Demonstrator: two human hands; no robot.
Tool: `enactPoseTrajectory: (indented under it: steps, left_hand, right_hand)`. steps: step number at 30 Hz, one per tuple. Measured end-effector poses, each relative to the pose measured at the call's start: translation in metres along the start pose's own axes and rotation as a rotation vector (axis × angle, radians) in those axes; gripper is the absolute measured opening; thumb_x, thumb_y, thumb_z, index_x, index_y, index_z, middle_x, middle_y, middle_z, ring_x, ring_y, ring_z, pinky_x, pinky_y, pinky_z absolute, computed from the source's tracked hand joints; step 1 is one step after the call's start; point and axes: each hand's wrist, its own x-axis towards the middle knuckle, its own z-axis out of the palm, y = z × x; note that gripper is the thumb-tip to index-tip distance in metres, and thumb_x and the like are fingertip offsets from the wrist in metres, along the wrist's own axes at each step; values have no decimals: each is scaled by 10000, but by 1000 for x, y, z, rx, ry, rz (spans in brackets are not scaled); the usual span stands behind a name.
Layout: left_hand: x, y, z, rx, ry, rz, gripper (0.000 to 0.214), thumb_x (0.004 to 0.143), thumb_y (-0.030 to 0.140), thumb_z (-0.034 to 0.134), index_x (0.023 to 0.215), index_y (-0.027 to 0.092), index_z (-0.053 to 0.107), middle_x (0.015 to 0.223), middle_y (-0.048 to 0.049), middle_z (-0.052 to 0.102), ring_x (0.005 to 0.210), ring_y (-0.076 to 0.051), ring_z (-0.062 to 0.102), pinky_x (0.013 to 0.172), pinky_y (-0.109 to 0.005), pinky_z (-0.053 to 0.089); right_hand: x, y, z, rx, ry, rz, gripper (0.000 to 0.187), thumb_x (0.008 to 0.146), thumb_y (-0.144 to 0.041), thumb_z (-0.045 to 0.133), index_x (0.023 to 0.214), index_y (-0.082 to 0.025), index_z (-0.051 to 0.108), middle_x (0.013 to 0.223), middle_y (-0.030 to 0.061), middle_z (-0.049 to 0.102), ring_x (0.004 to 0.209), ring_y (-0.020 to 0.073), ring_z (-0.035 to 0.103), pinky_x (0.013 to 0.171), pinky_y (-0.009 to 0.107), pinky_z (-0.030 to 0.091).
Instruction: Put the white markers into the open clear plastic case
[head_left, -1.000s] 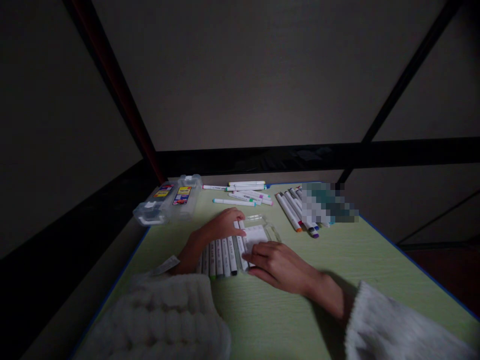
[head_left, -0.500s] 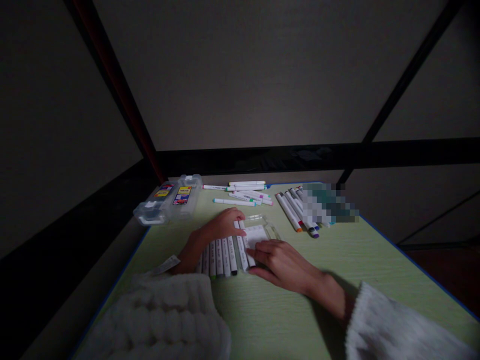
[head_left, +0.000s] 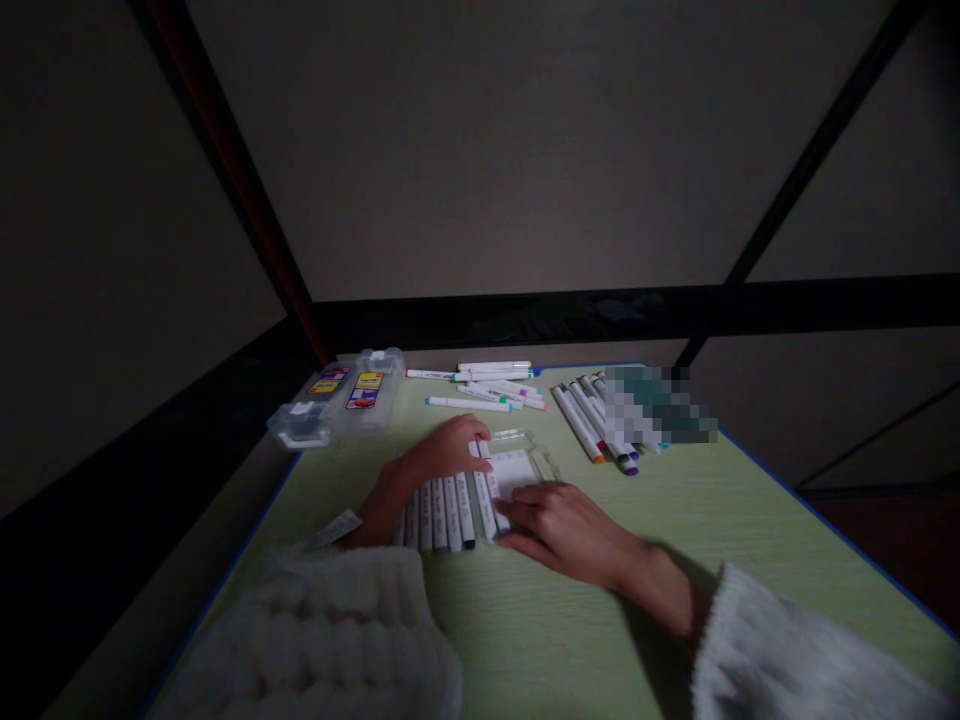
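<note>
Two white markers (head_left: 486, 497) stand side by side in the right part of a clear plastic case with a white insert (head_left: 514, 468). My left hand (head_left: 448, 447) is closed on their far ends, thumb and fingers bent over them. At the near end, my right hand (head_left: 551, 522) has its thumb and fingertips closed on the right-hand marker. Left of these two lies a row of several white markers (head_left: 442, 515), some with dark or green ends; my left hand and wrist hide their upper parts.
A transparent storage box (head_left: 379, 405) with coloured labels lies open at the back left. Several thin white pens (head_left: 469, 404) are scattered at the back middle. Several thicker markers (head_left: 577, 425) lie at the back right, beside a pixelated patch. The greenish table (head_left: 540, 640) has a blue edge.
</note>
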Motion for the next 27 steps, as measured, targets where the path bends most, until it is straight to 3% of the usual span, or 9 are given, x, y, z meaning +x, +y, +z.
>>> enactPoseTrajectory:
  steps: [20, 27]
  left_hand:
    - [1, -2, 1, -25, 6, 46, 327, 599, 227, 662, 892, 126, 557, 893, -52, 553, 863, -186, 510, 798, -310, 409]
    - [1, -5, 2, -71, 17, 28, 404, 572, 224, 687, 937, 136, 536, 908, -52, 557, 858, -181, 513, 784, -313, 418]
  right_hand:
    - [0, 1, 1, 34, 17, -21, 336, 879, -363, 375, 1042, -132, 558, 808, 71, 613, 704, 162, 563, 636, 289, 399]
    - [0, 0, -1, 23, 11, -16, 326, 880, -355, 378, 1050, -138, 550, 809, 67, 615, 712, 164, 565, 633, 284, 394]
